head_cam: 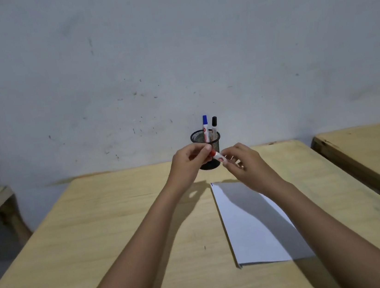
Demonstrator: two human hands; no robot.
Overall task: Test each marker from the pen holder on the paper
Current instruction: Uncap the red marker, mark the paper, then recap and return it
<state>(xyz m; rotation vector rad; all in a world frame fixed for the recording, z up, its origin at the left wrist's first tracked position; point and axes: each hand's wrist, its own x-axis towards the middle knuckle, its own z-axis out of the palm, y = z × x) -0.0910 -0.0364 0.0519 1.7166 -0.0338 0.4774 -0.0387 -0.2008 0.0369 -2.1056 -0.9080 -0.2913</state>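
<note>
Gripping the red marker [217,156] between them, the left hand [187,162] pinches its cap end and the right hand [244,160] its barrel. A hard tug could jerk an elbow into the pen holder [206,145] just beyond, tipping its 2 markers onto the counter [122,225].

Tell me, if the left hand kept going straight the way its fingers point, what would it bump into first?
Probably the right hand, which holds the other end of the red marker that the left hand grips.

Your black mesh pen holder [205,141] sits at the far edge of the light wooden surface [98,228], against the wall. Blue-capped marker [205,125] stands in it left of black-capped marker [214,126]. White paper sheet [250,227] lies nearer you, right of centre. Both hands meet just before the holder, above the surface.
</note>
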